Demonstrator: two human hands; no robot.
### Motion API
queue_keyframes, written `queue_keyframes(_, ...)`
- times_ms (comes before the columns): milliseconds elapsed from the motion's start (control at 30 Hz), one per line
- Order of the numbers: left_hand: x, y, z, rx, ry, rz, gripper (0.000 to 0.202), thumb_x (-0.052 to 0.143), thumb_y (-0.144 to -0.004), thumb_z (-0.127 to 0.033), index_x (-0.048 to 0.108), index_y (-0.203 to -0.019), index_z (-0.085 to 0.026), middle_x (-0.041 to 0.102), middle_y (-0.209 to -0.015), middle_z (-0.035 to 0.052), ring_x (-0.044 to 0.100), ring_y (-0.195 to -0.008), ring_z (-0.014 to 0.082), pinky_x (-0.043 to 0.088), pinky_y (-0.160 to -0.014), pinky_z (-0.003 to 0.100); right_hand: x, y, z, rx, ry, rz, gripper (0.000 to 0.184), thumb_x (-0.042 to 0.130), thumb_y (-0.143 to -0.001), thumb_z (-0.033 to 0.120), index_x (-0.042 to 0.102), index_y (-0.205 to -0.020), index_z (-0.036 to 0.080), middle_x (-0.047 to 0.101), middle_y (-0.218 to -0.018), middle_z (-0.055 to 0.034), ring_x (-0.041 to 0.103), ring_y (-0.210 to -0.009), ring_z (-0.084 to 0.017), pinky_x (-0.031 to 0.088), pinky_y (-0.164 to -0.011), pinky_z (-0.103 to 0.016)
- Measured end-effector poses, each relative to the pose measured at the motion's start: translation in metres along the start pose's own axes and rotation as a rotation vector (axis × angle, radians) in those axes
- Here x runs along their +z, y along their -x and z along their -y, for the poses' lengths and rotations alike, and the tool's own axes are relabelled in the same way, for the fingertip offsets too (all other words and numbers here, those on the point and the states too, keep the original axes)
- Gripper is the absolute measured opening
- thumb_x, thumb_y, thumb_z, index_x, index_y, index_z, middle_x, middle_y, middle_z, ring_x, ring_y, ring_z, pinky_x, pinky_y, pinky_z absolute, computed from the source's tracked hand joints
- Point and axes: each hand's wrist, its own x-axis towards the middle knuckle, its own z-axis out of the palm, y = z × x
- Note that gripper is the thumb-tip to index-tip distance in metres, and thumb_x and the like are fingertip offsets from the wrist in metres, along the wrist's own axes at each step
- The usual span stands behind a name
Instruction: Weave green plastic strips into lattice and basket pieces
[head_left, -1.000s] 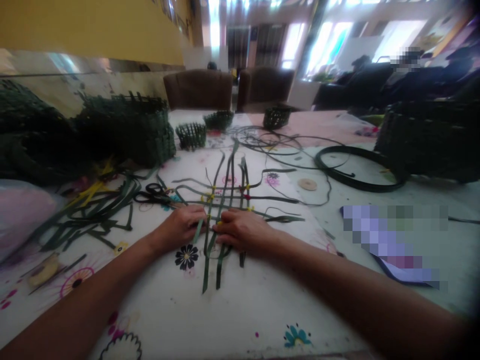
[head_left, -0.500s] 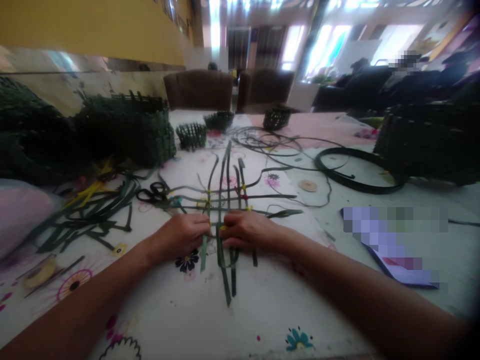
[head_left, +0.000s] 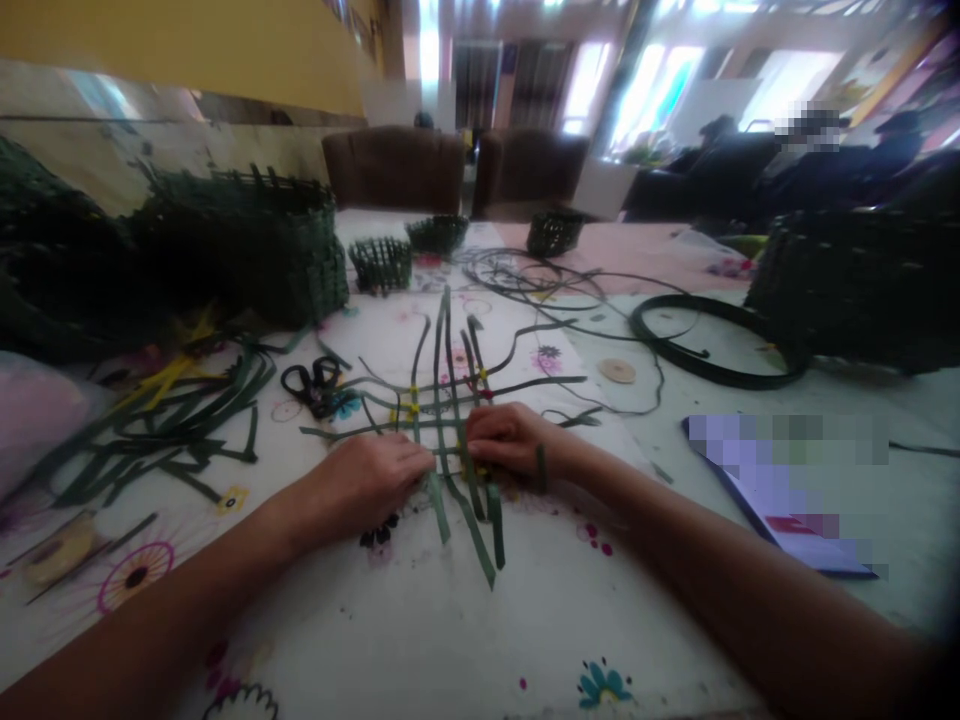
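- Two bare hands work at a loose lattice of flat dark-green strips [head_left: 441,424], which lies in the middle of a white, flower-printed tablecloth [head_left: 420,640].
- Left hand [head_left: 379,475]: fingers drawn together, tips at the lattice's near left part; the thumb is hidden, so whether a strip is pinched cannot be told. One strip end slants out just below the fingertips.
- Right hand [head_left: 510,440]: fingers curled inward, thumb and forefinger closed on the lattice's near right part.
- Small yellow ties [head_left: 414,408] and a red tie [head_left: 487,394] mark several crossings; long strip ends spread outward on all sides.
- Black-handled scissors [head_left: 324,403] lie just beyond the left hand; farther left is a tangled pile of cut green strips [head_left: 259,375].
- Right side: a round, flat tan disc [head_left: 616,370] and a coiled dark-green band [head_left: 720,374], the latter near a large dark woven basket [head_left: 855,290].
- Far side: three small dark-green woven baskets [head_left: 381,263], upright and apart from the lattice.
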Motion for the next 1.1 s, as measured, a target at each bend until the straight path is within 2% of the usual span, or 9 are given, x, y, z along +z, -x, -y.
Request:
queue_keyframes(133, 0.002, -0.001, 0.001, 0.071, -0.086, 0.078, 0.032, 0.043, -0.093, -0.013, 0.061, -0.119, -0.021, 0.067, -0.093, 0.0043, 0.062, -0.086, 0.0181, 0.052, -0.073, 0.028, 0.001, -0.001, -0.001, 0.022, -0.043, -0.012, 0.034, 0.052, -0.094, 0.034, 0.06, -0.069, 0.014, 0.056, -0.076, -0.0024, 0.051, -0.07, -0.011, 0.043, -0.065, -0.024)
queue_keyframes(300, 0.005, -0.003, -0.002, 0.098, -0.165, 0.096, 0.033, 0.046, -0.093, -0.014, 0.065, -0.117, -0.023, 0.065, -0.089, 0.0047, 0.061, -0.082, 0.0187, 0.053, -0.07, 0.029, 0.001, -0.001, 0.0, 0.051, -0.107, -0.038, 0.035, 0.053, -0.093, 0.037, 0.056, -0.067, 0.014, 0.055, -0.074, -0.0024, 0.05, -0.068, -0.012, 0.043, -0.065, -0.026)
queue_keyframes(400, 0.009, -0.002, -0.004, 0.092, -0.176, 0.048, 0.03, 0.049, -0.091, -0.014, 0.068, -0.113, -0.022, 0.065, -0.115, 0.0093, 0.062, -0.102, 0.0239, 0.056, -0.08, 0.035, 0.003, -0.001, -0.002, 0.142, -0.152, -0.082, 0.037, 0.051, -0.093, 0.041, 0.052, -0.067, 0.015, 0.049, -0.066, 0.001, 0.044, -0.06, -0.01, 0.038, -0.056, -0.024)
queue_keyframes(467, 0.012, -0.001, -0.003, 0.089, -0.152, 0.021, 0.029, 0.051, -0.09, -0.013, 0.068, -0.112, -0.022, 0.06, -0.13, 0.0095, 0.058, -0.116, 0.0265, 0.055, -0.089, 0.039, 0.005, -0.001, -0.003, 0.151, -0.079, -0.105, 0.036, 0.051, -0.094, 0.039, 0.051, -0.066, 0.016, 0.046, -0.063, 0.0024, 0.042, -0.059, -0.01, 0.036, -0.055, -0.024)
queue_keyframes(500, 0.013, 0.0, -0.003, 0.084, -0.132, 0.02, 0.03, 0.051, -0.09, -0.013, 0.068, -0.113, -0.022, 0.06, -0.132, 0.0087, 0.058, -0.117, 0.0261, 0.054, -0.091, 0.039, 0.007, -0.001, -0.003, 0.126, -0.007, -0.106, 0.035, 0.051, -0.094, 0.037, 0.051, -0.066, 0.015, 0.046, -0.064, 0.0022, 0.042, -0.06, -0.01, 0.036, -0.057, -0.024)
queue_keyframes(633, 0.012, 0.0, -0.002, 0.044, -0.037, 0.03, 0.032, 0.05, -0.09, -0.015, 0.069, -0.113, -0.025, 0.066, -0.125, 0.0052, 0.067, -0.103, 0.0213, 0.057, -0.085, 0.034, 0.019, -0.002, 0.0, 0.056, 0.291, -0.122, 0.024, 0.053, -0.092, 0.026, 0.061, -0.073, 0.013, 0.054, -0.078, -0.0028, 0.047, -0.067, -0.011, 0.039, -0.064, -0.024)
queue_keyframes(767, 0.007, -0.001, -0.003, 0.043, 0.02, 0.032, 0.031, 0.049, -0.09, -0.016, 0.069, -0.112, -0.024, 0.066, -0.124, 0.0038, 0.066, -0.107, 0.0184, 0.054, -0.09, 0.029, 0.029, -0.001, 0.004, 0.036, 0.455, -0.188, 0.019, 0.052, -0.093, 0.026, 0.066, -0.088, 0.013, 0.056, -0.095, -0.0083, 0.052, -0.079, -0.015, 0.043, -0.071, -0.026)
queue_keyframes(933, 0.005, -0.003, -0.004, 0.015, 0.029, 0.079, 0.031, 0.048, -0.091, -0.016, 0.07, -0.11, -0.024, 0.066, -0.126, 0.0024, 0.066, -0.106, 0.0189, 0.054, -0.089, 0.03, 0.027, -0.004, 0.003, 0.06, 0.417, -0.139, 0.022, 0.053, -0.094, 0.027, 0.068, -0.087, 0.014, 0.058, -0.09, -0.007, 0.054, -0.076, -0.014, 0.044, -0.072, -0.027)
queue_keyframes(1100, 0.003, -0.005, -0.008, -0.027, 0.02, 0.095, 0.026, 0.051, -0.089, -0.016, 0.072, -0.103, -0.024, 0.065, -0.127, 0.0, 0.067, -0.103, 0.0174, 0.054, -0.085, 0.026, 0.024, -0.004, 0.001, 0.063, 0.323, -0.178, 0.022, 0.051, -0.095, 0.027, 0.069, -0.09, 0.015, 0.061, -0.089, -0.0062, 0.057, -0.077, -0.015, 0.046, -0.071, -0.027)
